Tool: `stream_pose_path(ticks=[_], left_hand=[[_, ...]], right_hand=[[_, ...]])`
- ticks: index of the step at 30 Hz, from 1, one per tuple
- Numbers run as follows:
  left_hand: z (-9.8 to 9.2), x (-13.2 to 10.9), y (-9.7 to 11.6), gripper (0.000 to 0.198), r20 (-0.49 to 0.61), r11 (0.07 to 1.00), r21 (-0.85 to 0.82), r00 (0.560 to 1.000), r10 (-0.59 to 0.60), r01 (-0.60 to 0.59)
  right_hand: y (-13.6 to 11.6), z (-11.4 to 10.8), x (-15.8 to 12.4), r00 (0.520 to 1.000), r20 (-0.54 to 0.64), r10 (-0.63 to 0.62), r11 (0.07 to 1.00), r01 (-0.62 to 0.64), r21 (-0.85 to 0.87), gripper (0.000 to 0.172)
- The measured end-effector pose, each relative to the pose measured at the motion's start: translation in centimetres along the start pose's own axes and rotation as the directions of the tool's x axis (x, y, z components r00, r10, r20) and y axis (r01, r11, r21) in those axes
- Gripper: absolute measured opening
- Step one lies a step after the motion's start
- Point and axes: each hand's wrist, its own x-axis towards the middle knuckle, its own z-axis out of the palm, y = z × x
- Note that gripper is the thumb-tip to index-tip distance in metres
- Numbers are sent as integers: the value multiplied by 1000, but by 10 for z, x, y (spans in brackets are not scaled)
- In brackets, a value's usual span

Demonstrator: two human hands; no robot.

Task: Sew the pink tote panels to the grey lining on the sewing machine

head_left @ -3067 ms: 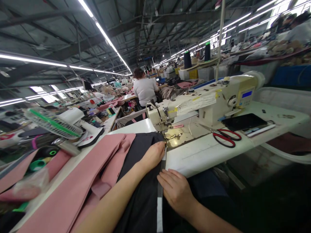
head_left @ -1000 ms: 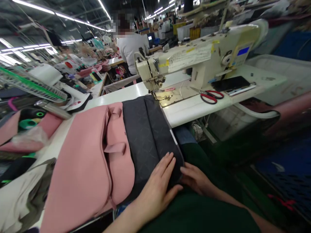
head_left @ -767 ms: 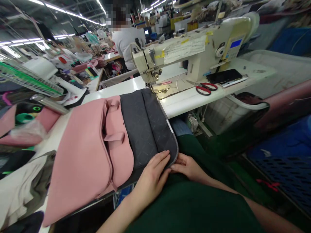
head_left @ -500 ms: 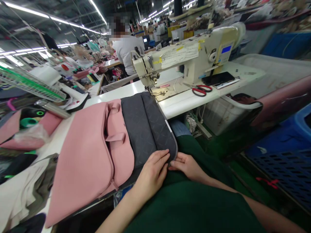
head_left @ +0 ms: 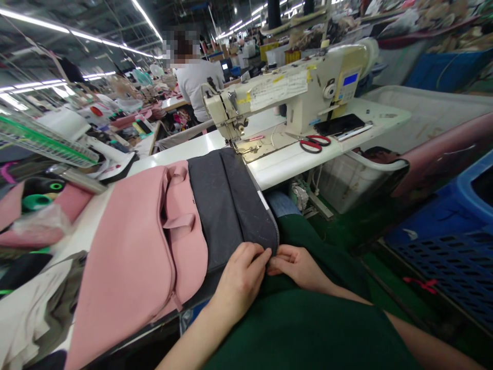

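A pink bag with short pink straps lies flat on the table, and its dark grey lining spreads toward me on the right. My left hand is closed on the lining's near corner, thumb and fingers pinching the edge. Against the same corner, my right hand pinches the rim, its fingertips almost meeting those of the left. A pale strip shows along the lining's right edge. At the far end, the lining reaches the needle area of a sewing machine.
Red-handled scissors and a black phone lie on the machine bed. A blue crate stands at right, beside a grey bin. Fabric pieces lie at lower left. A person in a light shirt is beyond the machine.
My left fingers have bent and drawn closer to the corner, nearer my right fingertips. The whole view has shifted slightly; the bag stays in place on the table.
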Motion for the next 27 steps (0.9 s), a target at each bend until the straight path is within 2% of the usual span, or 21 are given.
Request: stream_pose_path(ticks=[5,16,20,22,25,27], left_hand=[[0,2,4,26,35,999,36,999,26,-28],[1,2,6,28,40,993,97,997,64,-68],[0,4,8,32,85,982,141,990,115,-126],[-1,5,6,30,75,975,164,988,137,-148],[-6,7,1,22,32,972,157,984,172,-175],[-10,8,-2,21,25,977,132,986,167,-169]], right_hand=[[-2,1,0,1000,7,-6,1000,6,1,34],[-11,2,-4,1000,23,-14,1000,14,-13,31],[-4,-5,-3,993,114,-24,999,22,26,22],[-2,-8,-3,984,167,-64,998,61,21,21],[-9,-11,-4,965,191,-182,960,216,-179,18],[-19,-13,-4,939,86,-332,831,334,-444,19]])
